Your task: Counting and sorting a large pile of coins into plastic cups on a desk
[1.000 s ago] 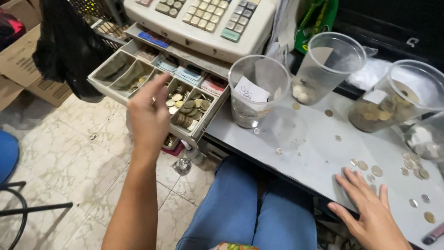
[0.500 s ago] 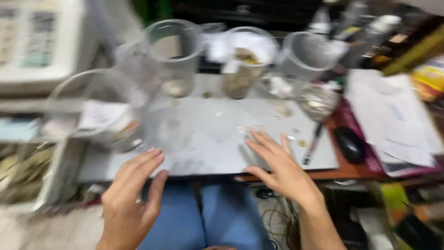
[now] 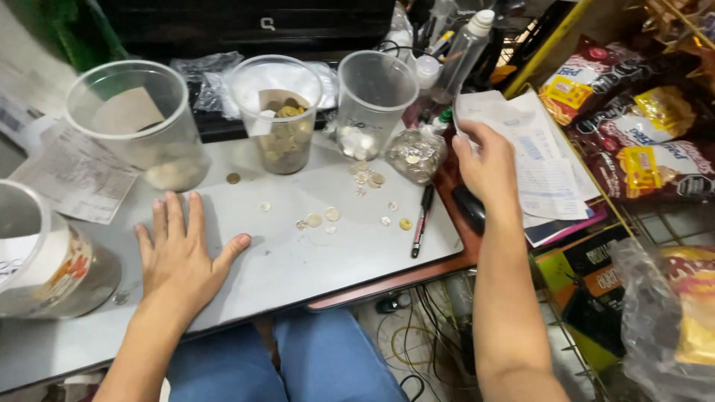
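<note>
Clear plastic tubs are standing in a row along the back of the grey table [image 3: 298, 268], and the coin sorting is looking well along but not finished. The left tub [image 3: 138, 123] is holding a shallow layer of pale coins, the middle tub [image 3: 277, 112] is holding a deeper heap of brownish ones, and the right tub [image 3: 375, 100] is holding a few silvery ones at the bottom. A small clear bag of coins [image 3: 417, 154] is lying just beside that right tub. Still waiting to be sorted, by my judgement, are the loose coins [image 3: 331, 214] that are lying scattered on the table in front of the tubs, near a black pen [image 3: 421, 220].

The left hand [image 3: 179, 249] is resting flat on the table, its fingers spread and holding nothing, well short of the loose coins. The right hand [image 3: 488, 167] is reaching over the table's right edge to the stack of printed paper slips [image 3: 540, 160]; its fingers are curling at the top edge of the stack, though I cannot tell whether they are pinching a sheet.
</note>
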